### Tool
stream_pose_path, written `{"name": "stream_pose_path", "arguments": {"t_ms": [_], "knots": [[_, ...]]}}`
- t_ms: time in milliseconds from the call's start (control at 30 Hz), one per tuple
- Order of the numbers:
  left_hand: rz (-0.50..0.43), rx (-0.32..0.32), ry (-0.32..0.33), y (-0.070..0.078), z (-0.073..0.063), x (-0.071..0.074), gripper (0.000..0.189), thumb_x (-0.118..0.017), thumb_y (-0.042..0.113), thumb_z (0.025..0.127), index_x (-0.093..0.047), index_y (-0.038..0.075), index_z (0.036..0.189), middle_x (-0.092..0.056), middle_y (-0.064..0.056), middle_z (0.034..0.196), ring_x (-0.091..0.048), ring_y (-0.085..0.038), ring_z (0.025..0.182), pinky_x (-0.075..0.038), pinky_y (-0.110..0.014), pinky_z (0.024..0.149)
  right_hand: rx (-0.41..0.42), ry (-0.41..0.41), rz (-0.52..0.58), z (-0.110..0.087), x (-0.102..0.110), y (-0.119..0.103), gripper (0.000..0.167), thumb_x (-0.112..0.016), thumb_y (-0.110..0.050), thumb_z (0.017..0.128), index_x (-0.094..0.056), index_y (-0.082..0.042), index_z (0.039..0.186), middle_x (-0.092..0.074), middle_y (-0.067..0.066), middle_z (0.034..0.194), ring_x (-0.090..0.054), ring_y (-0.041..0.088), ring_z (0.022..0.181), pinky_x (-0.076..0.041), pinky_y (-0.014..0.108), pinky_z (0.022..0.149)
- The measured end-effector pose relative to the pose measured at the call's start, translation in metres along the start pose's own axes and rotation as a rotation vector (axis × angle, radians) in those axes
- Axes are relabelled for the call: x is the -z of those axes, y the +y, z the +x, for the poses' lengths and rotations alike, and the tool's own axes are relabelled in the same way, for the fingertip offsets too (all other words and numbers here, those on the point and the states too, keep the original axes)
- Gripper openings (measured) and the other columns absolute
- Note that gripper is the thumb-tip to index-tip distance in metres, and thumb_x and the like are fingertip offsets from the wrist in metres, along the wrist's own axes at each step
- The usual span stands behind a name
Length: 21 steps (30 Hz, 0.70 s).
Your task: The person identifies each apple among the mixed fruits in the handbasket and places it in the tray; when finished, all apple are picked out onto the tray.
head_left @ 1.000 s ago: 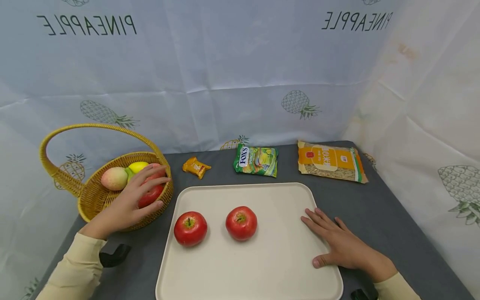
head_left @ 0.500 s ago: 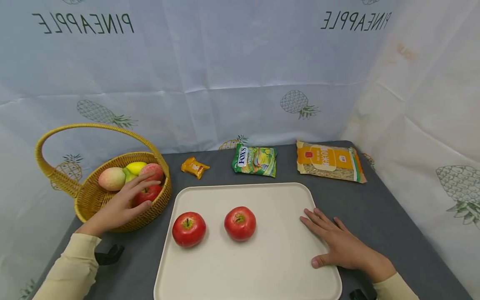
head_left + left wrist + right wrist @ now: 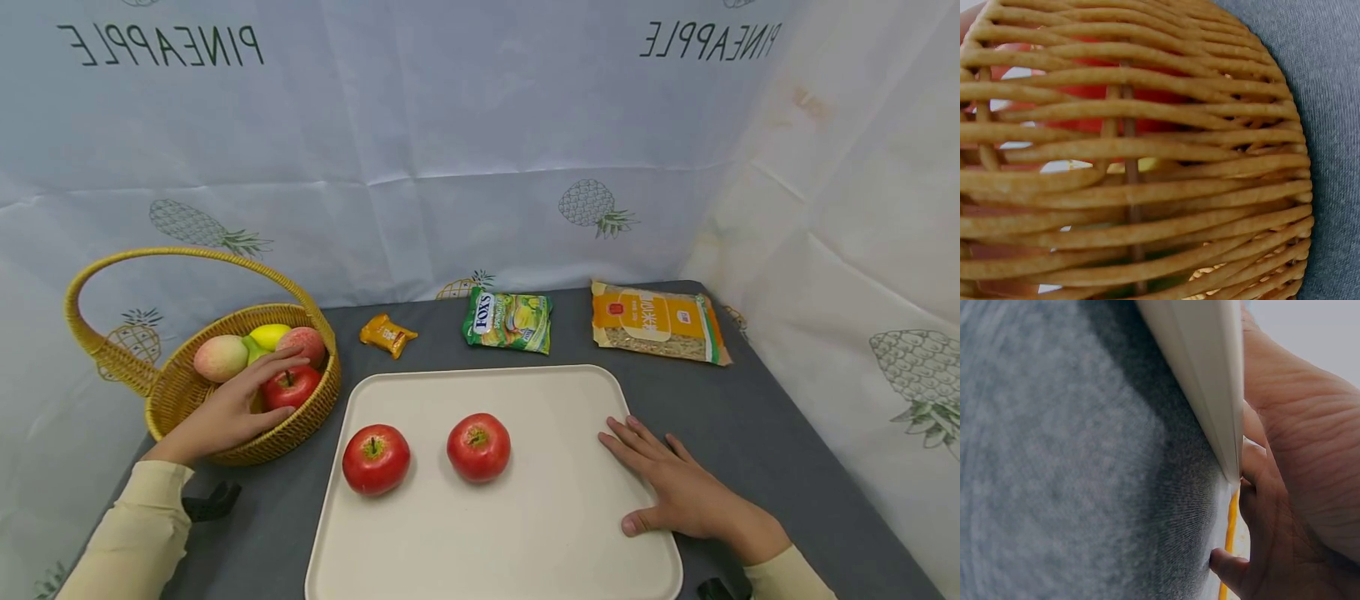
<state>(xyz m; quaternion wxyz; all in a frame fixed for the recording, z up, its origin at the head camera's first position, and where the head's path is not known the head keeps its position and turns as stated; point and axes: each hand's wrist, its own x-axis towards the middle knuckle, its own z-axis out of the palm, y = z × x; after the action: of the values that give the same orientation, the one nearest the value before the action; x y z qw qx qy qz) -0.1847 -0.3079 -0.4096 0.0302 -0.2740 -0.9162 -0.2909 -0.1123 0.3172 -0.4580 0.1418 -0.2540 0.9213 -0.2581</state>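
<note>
My left hand (image 3: pixel 228 412) reaches over the near rim of the yellow wicker basket (image 3: pixel 171 408), thumb and fingers spread around a red apple (image 3: pixel 291 387) inside it. Close up in the left wrist view, the woven wall (image 3: pixel 1210 181) hides most of that hand. Also in the basket are two peaches (image 3: pixel 221 358), a yellow lemon (image 3: pixel 270 336) and a light green fruit (image 3: pixel 256 349). My right hand (image 3: pixel 678 487) rests with spread fingers on the right edge of a beige tray (image 3: pixel 540 533). Two red apples, one left (image 3: pixel 377 460) and one nearer the middle (image 3: pixel 478 447), sit on this tray.
Along the back of the grey-covered table (image 3: pixel 442 354) lie an orange wrapped candy (image 3: pixel 387 335), a green Fox's candy bag (image 3: pixel 508 322) and an orange-labelled bag of grain (image 3: pixel 658 323). A pineapple-print curtain (image 3: pixel 480 108) hangs behind.
My left hand has drawn back to the left and toward me, uncovering more of the basket's apple and a peach. The right hand stays on the tray edge; the whole view shifts slightly.
</note>
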Motion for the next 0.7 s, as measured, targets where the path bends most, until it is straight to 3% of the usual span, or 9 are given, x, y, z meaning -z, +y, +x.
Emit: {"name": "stream_pose_path", "arguments": {"t_ms": [233,433,700], "knots": [[0.046,-0.027,0.002,-0.0014,-0.0017,0.0019,0.074,-0.088,0.011,0.08,-0.053,0.012,0.145,-0.045,-0.013,0.147,-0.045,-0.023,0.125,-0.033,-0.006,0.095,0.013,0.007,0.009,-0.0003,-0.001,0.0003,0.11,-0.074,-0.069,0.071,-0.033,-0.02,0.161,-0.021,0.008,0.167,-0.01,0.04,0.152,-0.006,0.081,0.103],[0.102,-0.06,-0.008,-0.0049,-0.001,-0.0001,0.073,-0.09,0.014,0.077,-0.057,0.019,0.141,-0.049,-0.01,0.142,-0.049,-0.025,0.12,-0.037,-0.009,0.094,0.011,0.011,0.013,0.0,-0.0017,0.0008,0.11,-0.075,-0.069,0.072,-0.033,-0.02,0.16,-0.022,0.008,0.167,-0.01,0.041,0.152,-0.005,0.081,0.103],[0.163,-0.103,-0.002,-0.006,-0.0004,-0.0024,0.072,-0.091,0.011,0.076,-0.058,0.019,0.14,-0.05,-0.012,0.142,-0.052,-0.029,0.119,-0.038,-0.011,0.094,0.012,0.005,0.017,0.0001,-0.0018,0.0017,0.109,-0.075,-0.068,0.072,-0.033,-0.02,0.16,-0.021,0.009,0.167,-0.009,0.041,0.152,-0.004,0.08,0.104]]}}
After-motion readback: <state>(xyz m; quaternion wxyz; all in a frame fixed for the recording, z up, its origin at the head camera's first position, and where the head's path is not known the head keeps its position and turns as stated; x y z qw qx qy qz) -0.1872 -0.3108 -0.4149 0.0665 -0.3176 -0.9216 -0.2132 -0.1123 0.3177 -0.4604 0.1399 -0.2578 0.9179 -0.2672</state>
